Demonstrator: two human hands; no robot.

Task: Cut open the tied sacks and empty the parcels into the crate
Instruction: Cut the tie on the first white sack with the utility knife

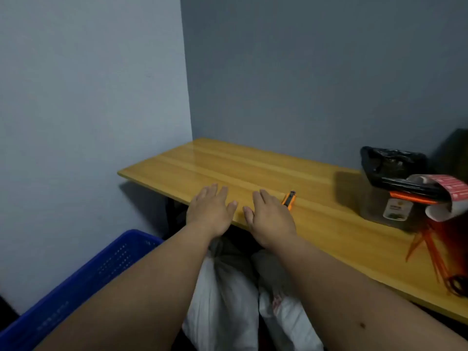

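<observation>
My left hand (211,211) and my right hand (268,219) lie flat, palms down, side by side at the front edge of a wooden table (228,163), both holding nothing. An orange and black utility knife (289,200) lies on the table just right of my right hand, not touching it. Two white tied sacks (222,295) (283,307) stand on the floor under my forearms, below the table edge. A blue perforated plastic crate (83,277) sits at the lower left beside the wall.
A small bin lined with a black bag (390,183) stands at the table's right end. Beside it are a pink and white roll (448,196) and a bundle of orange cable ties (430,252). Grey walls close the corner behind and left.
</observation>
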